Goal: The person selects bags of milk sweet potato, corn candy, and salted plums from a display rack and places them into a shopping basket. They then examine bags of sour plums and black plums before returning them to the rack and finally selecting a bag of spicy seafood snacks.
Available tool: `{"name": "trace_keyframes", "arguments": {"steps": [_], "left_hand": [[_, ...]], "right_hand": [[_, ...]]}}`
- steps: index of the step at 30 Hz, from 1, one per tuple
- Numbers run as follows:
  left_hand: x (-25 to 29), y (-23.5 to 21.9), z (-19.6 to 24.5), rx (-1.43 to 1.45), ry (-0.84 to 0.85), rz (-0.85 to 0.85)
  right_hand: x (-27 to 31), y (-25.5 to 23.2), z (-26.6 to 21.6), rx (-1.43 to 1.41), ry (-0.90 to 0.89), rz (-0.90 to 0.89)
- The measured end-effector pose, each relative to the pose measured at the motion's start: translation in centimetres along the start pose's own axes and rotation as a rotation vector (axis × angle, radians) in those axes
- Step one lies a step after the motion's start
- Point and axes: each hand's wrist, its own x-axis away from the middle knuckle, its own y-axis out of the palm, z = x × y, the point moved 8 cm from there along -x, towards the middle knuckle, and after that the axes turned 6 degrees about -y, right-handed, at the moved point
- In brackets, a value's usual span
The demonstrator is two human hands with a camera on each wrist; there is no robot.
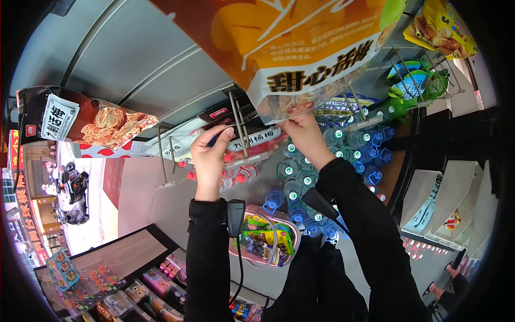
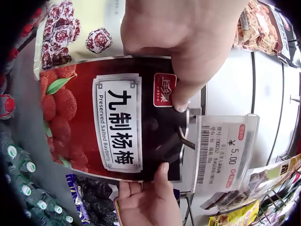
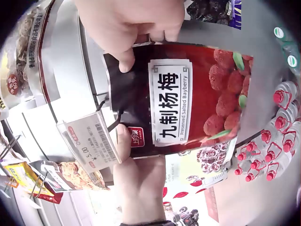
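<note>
A dark red pouch of preserved salted bayberries [image 2: 70, 117] hangs at a metal display hook [image 2: 186, 140], which shows at the hole in its dark top end. My left hand [image 1: 210, 161] pinches one side edge near that end, thumb on the front, as the left wrist view shows. The opposite edge is pinched by my right hand [image 3: 134, 21], its thumb also on the front. A price tag [image 2: 225, 153] reading 5.00 sits at the hook's front, close beside the pouch top. In the head view a large orange snack bag [image 1: 316, 53] hangs above and partly covers the pouch.
Pale bags with dark red fruit [image 2: 99, 40] hang beside the pouch. Blue-capped bottles [image 1: 375, 153] and red-capped bottles [image 1: 247, 174] stand on the floor below. A pink basket [image 1: 294, 228] of snacks stands near my legs. A black snack bag [image 1: 86, 118] hangs at left.
</note>
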Motion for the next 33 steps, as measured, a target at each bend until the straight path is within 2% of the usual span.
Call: {"name": "trace_keyframes", "arguments": {"steps": [1, 3, 5, 7, 9, 10, 11, 12, 13, 15, 17, 19, 21, 23, 25, 28, 29, 31, 33], "left_hand": [[-0.3, 0.1, 0.0, -0.001, 0.002, -0.001], [-0.4, 0.4, 1.9, -0.146, 0.237, 0.046], [-0.5, 0.6, 1.4, -0.1, 0.195, 0.064], [-0.3, 0.4, 0.9, -0.055, 0.156, 0.157], [-0.1, 0.3, 0.6, -0.035, 0.145, 0.172], [0.0, 0.1, 0.3, -0.015, 0.136, 0.188], [0.3, 0.1, 0.4, -0.012, 0.132, 0.192], [0.7, 0.1, 1.0, -0.023, 0.199, 0.196], [1.3, 0.3, 1.4, -0.031, 0.261, 0.196], [1.5, -0.4, 0.2, 0.082, 0.282, 0.189], [3.0, -1.3, -0.5, -0.143, 0.27, 0.241], [5.4, -2.0, -0.5, -0.113, 0.381, 0.28], [8.4, -2.8, -2.4, -0.08, 0.276, 0.296], [11.8, -4.3, -6.1, -0.034, 0.159, 0.444], [16.3, -4.6, -11.0, -0.077, 0.11, 0.418], [24.5, -5.1, -19.3, -0.212, -0.207, 0.362], [27.4, -5.0, -21.0, -0.147, -0.356, 0.365], [33.1, -5.8, -25.4, -0.261, -0.453, 0.397], [37.6, -6.6, -28.5, -0.302, -0.53, 0.411]], "right_hand": [[-0.3, 0.1, 0.3, -0.001, -0.001, 0.001], [-0.8, -0.3, 0.5, 0.062, 0.012, 0.078], [-1.1, -0.5, -0.3, 0.134, -0.035, 0.106], [-1.3, -0.2, -1.0, 0.207, -0.081, 0.133], [-1.0, -0.2, -2.4, 0.203, -0.276, 0.205], [-0.9, -0.3, -2.4, 0.206, -0.274, 0.201], [-0.9, -0.3, -1.6, 0.236, -0.177, 0.154], [-0.7, -0.2, -0.7, 0.269, -0.079, 0.107], [-0.3, -0.2, -0.4, 0.278, -0.069, 0.104], [1.4, -1.3, -1.0, 0.33, -0.237, 0.268], [3.2, -2.0, 0.5, 0.319, -0.143, 0.194], [6.9, -2.6, 1.4, 0.242, -0.102, 0.175], [11.9, -3.1, 3.5, 0.229, 0.035, 0.091], [17.7, -4.1, 6.3, 0.32, 0.138, 0.035], [24.0, -5.2, 8.9, 0.21, 0.359, 0.055], [32.3, -6.3, 12.1, 0.26, 0.475, 0.029], [34.9, -6.4, 13.3, 0.26, 0.526, 0.009], [37.9, -6.3, 14.6, 0.253, 0.57, -0.013], [41.6, -5.1, 17.0, 0.103, 0.784, -0.131]]}}
